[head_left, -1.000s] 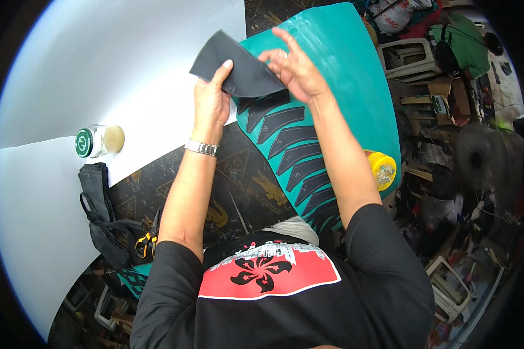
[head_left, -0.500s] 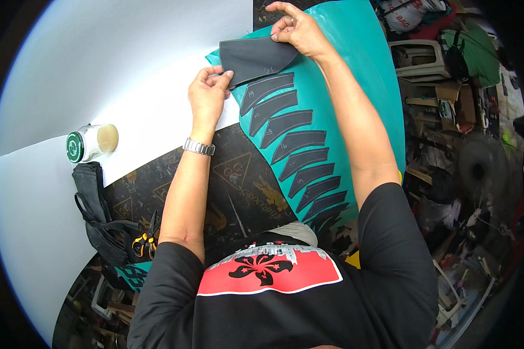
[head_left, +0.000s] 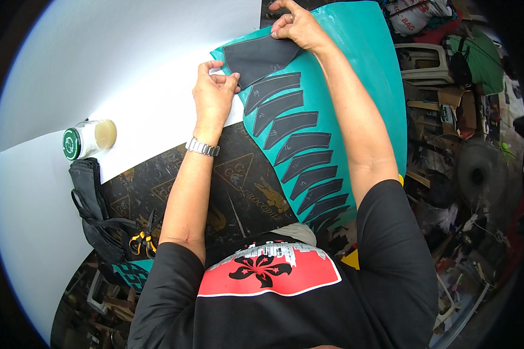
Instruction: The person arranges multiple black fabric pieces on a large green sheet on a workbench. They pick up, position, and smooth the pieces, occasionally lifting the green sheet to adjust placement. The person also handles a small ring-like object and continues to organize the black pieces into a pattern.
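Observation:
A large dark fabric panel [head_left: 257, 58] with a pale stitched or marked outline lies against the top of a teal sheet [head_left: 364, 64]. My left hand [head_left: 214, 96] pinches at its lower left edge, fingers curled and thumb on the border. At the panel's upper right corner, my right hand [head_left: 300, 30] grips it between thumb and fingers, with one finger raised. Below the panel, several smaller curved dark pieces [head_left: 297, 123] with pale chalk-like marks run down the teal sheet in an overlapping row.
A glass jar with a green lid [head_left: 87, 139] lies on its side on white paper [head_left: 151, 110] at the left. Folded black fabric [head_left: 90, 192] and yellow-handled scissors [head_left: 142, 241] rest near the dark board's [head_left: 227, 192] left edge. Cluttered goods and a stool [head_left: 428, 64] stand at the right.
The panel's left end now lies flatter and slightly lower right on the teal sheet. My left hand has shifted a little right with it; my right hand stays nearly in place.

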{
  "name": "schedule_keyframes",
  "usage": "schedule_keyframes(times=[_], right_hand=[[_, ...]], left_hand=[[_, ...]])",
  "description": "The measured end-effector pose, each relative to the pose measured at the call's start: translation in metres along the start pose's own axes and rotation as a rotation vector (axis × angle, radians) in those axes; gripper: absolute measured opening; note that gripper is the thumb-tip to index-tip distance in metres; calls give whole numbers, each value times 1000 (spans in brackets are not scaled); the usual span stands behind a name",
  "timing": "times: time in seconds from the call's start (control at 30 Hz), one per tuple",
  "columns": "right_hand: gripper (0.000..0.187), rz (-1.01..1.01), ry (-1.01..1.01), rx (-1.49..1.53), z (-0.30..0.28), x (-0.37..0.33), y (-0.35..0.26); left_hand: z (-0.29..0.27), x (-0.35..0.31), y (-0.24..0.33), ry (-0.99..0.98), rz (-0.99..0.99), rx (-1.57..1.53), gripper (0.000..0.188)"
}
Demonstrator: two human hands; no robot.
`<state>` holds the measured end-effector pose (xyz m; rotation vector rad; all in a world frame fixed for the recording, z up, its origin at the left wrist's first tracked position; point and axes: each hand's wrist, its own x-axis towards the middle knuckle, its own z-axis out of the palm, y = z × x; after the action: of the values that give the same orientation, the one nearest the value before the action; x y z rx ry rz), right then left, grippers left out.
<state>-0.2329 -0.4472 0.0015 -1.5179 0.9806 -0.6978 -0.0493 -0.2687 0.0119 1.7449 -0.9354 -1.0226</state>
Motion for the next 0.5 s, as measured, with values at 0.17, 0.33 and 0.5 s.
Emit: schedule_keyframes(times=[0.17, 0.33, 0.5], right_hand=[[57, -6, 32, -43, 5, -1, -2], [57, -18, 45, -46, 9, 1, -2], [56, -22, 6, -47, 10, 4, -1]], left_hand=[[0, -5, 4, 25, 49, 59, 44], [0, -5, 2, 46, 58, 66, 44], [0, -5, -4, 43, 56, 5, 41]])
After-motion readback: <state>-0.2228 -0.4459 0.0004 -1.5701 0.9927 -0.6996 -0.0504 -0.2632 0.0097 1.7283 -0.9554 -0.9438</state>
